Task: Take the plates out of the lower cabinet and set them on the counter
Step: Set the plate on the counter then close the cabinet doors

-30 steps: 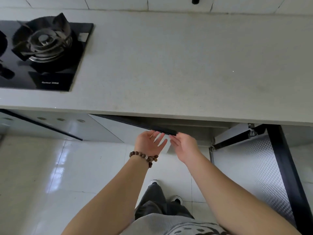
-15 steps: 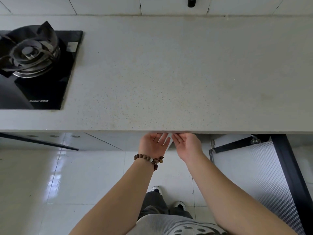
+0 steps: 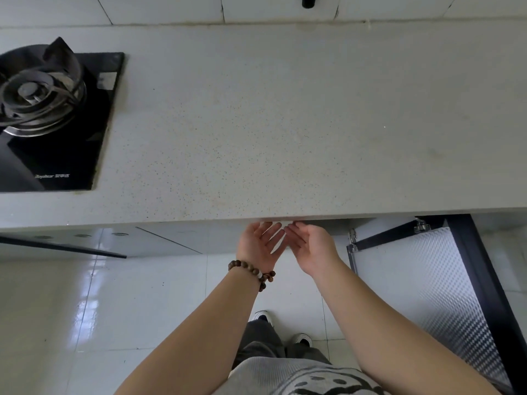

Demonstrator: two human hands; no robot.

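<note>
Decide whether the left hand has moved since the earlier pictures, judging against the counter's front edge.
Yes. The left hand has moved toward the counter: its fingertips, earlier short of the front edge, now reach it.

1. The single view comes from a camera on the person's head, above the front edge of the desk [image 3: 285, 124], and faces forward and steeply down.
2. Its wide lens takes in everything from the wall tiles [image 3: 171, 7] at the top border to the person's own shirt [image 3: 299, 377] at the bottom.
3. The desk lies close under the lens and fills the upper half; the gas stove [image 3: 42, 109] is cut by the left border.
4. Below the desk edge the view drops past the left hand [image 3: 261, 242] and right hand [image 3: 312, 246], near the centre, to the floor [image 3: 142, 309] and shoes [image 3: 302, 339] almost directly beneath.
5. The open cabinet door [image 3: 427, 295] runs out at the lower right corner.
</note>
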